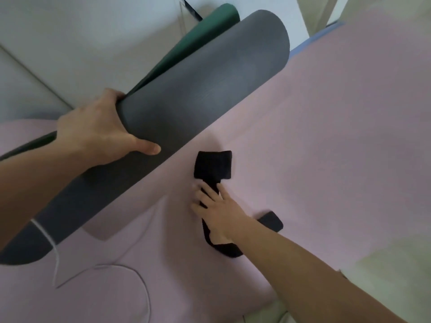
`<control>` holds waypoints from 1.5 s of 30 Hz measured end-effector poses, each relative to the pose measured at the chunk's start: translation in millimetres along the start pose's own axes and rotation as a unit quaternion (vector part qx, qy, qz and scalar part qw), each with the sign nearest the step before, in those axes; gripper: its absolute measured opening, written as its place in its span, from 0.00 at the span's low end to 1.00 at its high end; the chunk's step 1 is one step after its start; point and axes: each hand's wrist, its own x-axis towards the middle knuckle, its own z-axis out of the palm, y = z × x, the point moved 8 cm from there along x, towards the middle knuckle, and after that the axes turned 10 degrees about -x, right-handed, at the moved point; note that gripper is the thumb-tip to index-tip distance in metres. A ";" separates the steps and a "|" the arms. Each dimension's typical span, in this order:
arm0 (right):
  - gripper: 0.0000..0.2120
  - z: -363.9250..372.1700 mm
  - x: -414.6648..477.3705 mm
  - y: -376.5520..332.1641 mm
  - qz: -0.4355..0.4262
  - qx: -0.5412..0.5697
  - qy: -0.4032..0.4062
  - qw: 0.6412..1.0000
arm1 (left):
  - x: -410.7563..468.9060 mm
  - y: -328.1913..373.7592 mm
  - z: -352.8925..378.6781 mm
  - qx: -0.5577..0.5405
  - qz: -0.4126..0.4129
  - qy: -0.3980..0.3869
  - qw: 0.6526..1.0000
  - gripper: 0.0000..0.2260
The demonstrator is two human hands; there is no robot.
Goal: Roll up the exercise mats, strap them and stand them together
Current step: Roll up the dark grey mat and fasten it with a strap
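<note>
Trailing nearest the camera, a white cable [116,265] looped over the pink mat [326,136], which lay spread flat. Just beyond it the right hand [217,206] rested on the black strap [213,166], fingers spread and fairly straight, pressing rather than gripping. The strap lay on the pink mat, its length running away from the person, its broad folded end just past the fingertips. To the left, the left hand [93,129] gripped the rolled grey mat [198,89], thumb across the front and fingers hidden behind the roll. The roll slanted from lower left to upper right, and a green layer [210,31] showed at its far end. The strap sat just beside the roll on its right, so the free right hand was the nearer one, and wrapping likely meant turning the strap crosswise to the roll's long axis
</note>
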 end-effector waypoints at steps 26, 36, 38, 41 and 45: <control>0.05 28.6 -130.3 100.3 0.194 0.147 0.044 0.969 | -10.9 7.1 137.5 0.070 0.074 -0.124 0.987 0.53; 0.04 -9.2 -179.6 77.3 0.118 0.218 0.278 0.928 | -11.9 6.9 138.2 0.086 0.089 -0.107 0.986 0.53; 0.01 -12.8 -181.1 63.0 0.081 0.214 0.291 0.929 | -14.2 8.4 136.9 0.084 0.091 -0.101 0.987 0.52; 0.02 -14.5 -183.0 45.9 0.057 0.203 0.302 0.930 | -18.5 10.4 133.5 0.074 0.096 -0.090 0.989 0.51; 0.02 -27.2 -179.6 26.8 0.047 0.176 0.313 0.932 | -22.7 19.4 119.7 0.048 0.114 -0.082 0.989 0.50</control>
